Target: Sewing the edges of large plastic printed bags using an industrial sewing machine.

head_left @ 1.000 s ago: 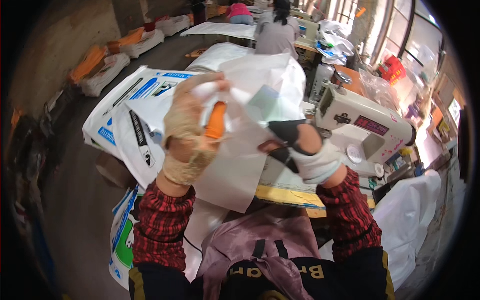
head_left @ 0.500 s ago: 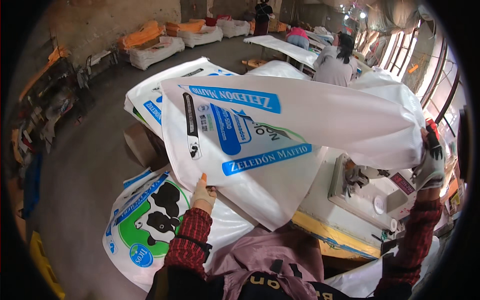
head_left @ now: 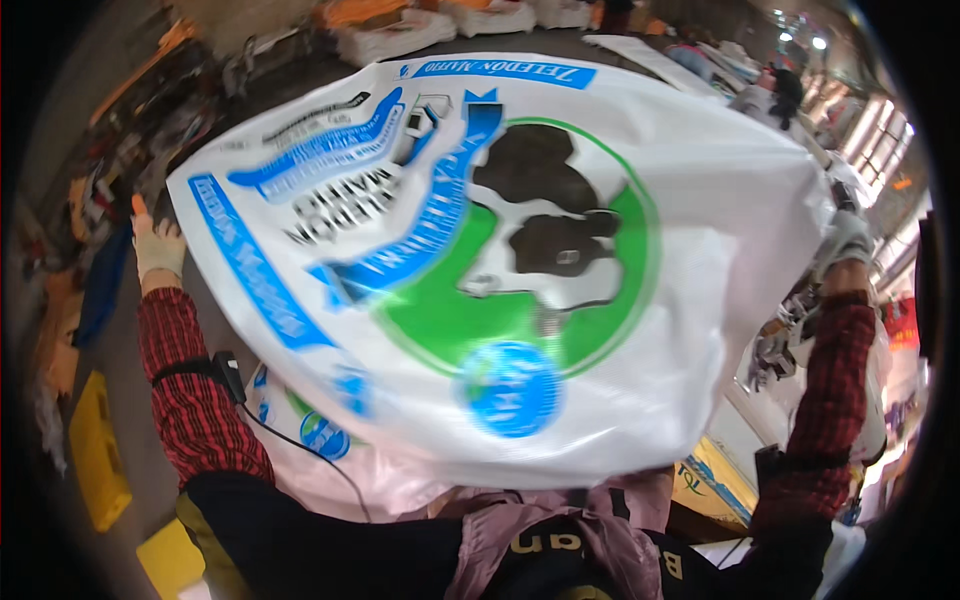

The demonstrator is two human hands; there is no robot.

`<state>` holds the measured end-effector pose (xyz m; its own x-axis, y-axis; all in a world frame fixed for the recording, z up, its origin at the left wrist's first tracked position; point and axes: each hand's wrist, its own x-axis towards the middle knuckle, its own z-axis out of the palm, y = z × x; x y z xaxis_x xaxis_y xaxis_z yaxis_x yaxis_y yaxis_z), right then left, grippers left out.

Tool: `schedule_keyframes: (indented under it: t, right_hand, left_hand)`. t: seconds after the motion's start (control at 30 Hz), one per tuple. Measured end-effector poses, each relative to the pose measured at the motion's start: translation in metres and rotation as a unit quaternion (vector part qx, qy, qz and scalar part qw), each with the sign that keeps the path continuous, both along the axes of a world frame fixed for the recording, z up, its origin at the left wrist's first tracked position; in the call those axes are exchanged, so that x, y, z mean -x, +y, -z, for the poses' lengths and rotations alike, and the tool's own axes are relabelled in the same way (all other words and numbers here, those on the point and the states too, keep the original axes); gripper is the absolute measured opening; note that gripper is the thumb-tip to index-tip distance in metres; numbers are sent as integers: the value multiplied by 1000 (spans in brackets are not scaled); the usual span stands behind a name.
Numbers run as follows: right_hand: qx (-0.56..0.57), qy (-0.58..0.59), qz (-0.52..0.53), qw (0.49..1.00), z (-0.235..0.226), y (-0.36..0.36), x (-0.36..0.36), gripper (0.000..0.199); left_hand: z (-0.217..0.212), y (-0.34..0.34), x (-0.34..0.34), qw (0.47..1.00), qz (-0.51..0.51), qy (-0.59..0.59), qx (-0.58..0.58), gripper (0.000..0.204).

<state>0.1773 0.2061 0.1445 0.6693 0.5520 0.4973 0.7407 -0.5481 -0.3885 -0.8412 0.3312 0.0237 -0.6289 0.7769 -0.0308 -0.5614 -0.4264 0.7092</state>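
Note:
A large white woven sack (head_left: 740, 180), printed with a black-and-white cow on a green circle and blue bands, spreads in front of me, blurred by motion. My right hand (head_left: 848, 240), in a pale glove, grips its right end. Beyond the sack's left edge is my left hand (head_left: 158, 248), also gloved, with an orange-tipped finger stretched out and nothing visible in it. It is very near the sack but looks apart from it. Below, another printed sack (head_left: 325, 435) lies partly hidden under the spread one.
At the right, a sewing machine (head_left: 775, 355) stands partly covered on a table with a yellow edge (head_left: 715, 480). Sack stacks (head_left: 395, 38) line the far wall. A person (head_left: 775, 95) is at the back right. Yellow objects (head_left: 100, 450) lie on the floor at left.
My left hand has let go of the sack and swung out to the left. The sack has spread wide and turned its cow print into view. My right hand keeps its end, slightly higher.

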Motion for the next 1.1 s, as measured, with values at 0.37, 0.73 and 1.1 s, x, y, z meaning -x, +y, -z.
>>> schedule_keyframes:
  t: [0.37, 0.73, 1.1]
  right_hand:
    - [131, 150, -432, 879, 303, 10, 157, 23]
    - [492, 28, -364, 790, 390, -58, 219, 43]
    - [301, 88, -231, 921, 414, -83, 203, 31]
  left_hand:
    - [245, -333, -202, 986, 119, 87, -72, 66]
    - [271, -412, -77, 547, 277, 672, 415, 39]
    - [224, -345, -232, 448, 148, 420, 775, 66]
